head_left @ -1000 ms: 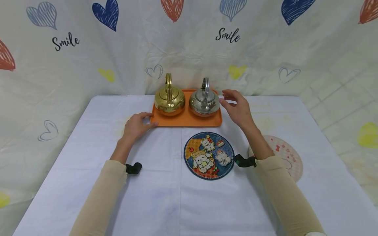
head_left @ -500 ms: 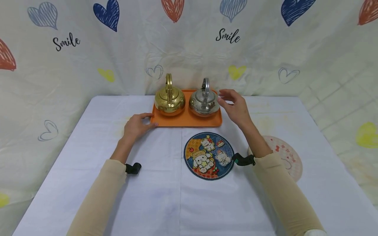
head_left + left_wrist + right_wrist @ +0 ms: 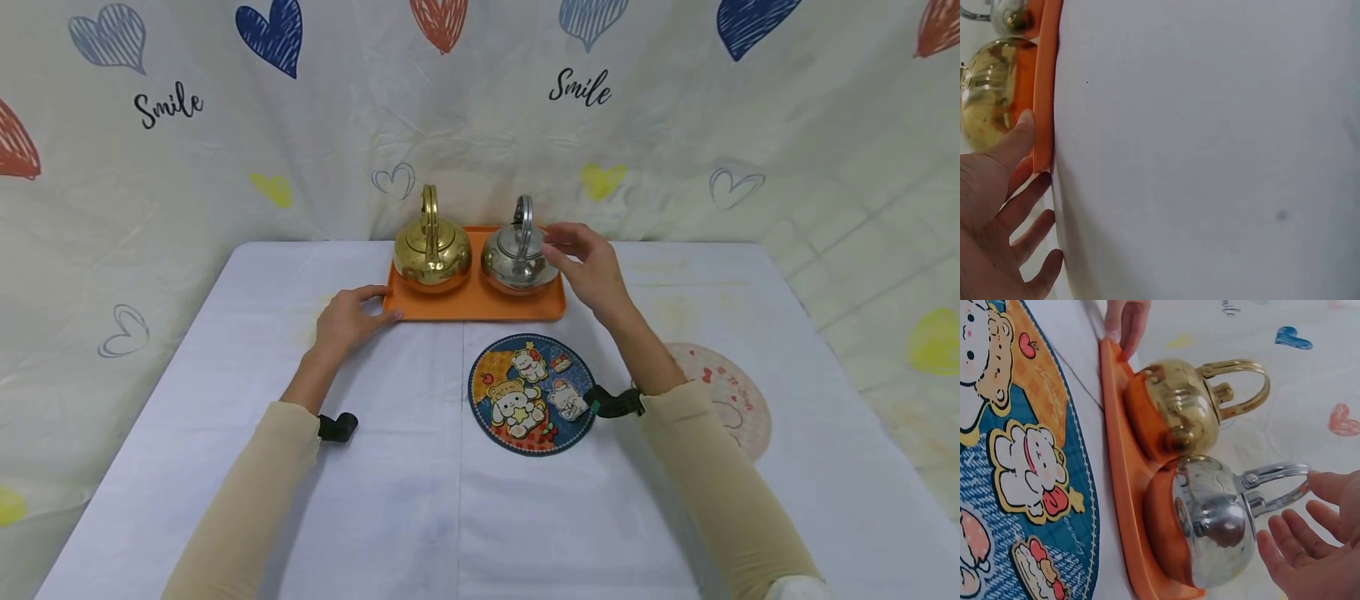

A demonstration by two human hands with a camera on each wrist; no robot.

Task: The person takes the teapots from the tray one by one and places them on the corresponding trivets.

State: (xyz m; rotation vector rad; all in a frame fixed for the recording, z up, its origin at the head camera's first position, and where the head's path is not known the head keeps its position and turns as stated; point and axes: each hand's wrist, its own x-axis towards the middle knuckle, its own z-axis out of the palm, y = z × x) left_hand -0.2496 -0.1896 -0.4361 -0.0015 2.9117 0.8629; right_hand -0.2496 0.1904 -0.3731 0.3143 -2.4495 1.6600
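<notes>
A gold kettle (image 3: 432,257) and a silver kettle (image 3: 513,260) stand side by side on an orange tray (image 3: 480,307) at the table's back edge. My left hand (image 3: 347,321) holds the tray's left front corner, its thumb (image 3: 1022,131) over the rim and the other fingers spread around the end. Beside the silver kettle, my right hand (image 3: 594,268) has loosely bent fingers. In the right wrist view, its fingertips (image 3: 1266,540) are right at the kettle's body and the thumb tip overlaps the raised silver handle (image 3: 1294,497).
A round blue mat with cartoon animals (image 3: 532,433) lies in front of the tray. Partly behind the right forearm is a pale round mat (image 3: 723,379). A white cloth (image 3: 405,500) covers the table, and a heart-printed sheet (image 3: 487,108) hangs behind it.
My right hand has moved left, from beside the silver kettle to its handle side. My left hand stays on the tray's corner; tray and kettles keep their places.
</notes>
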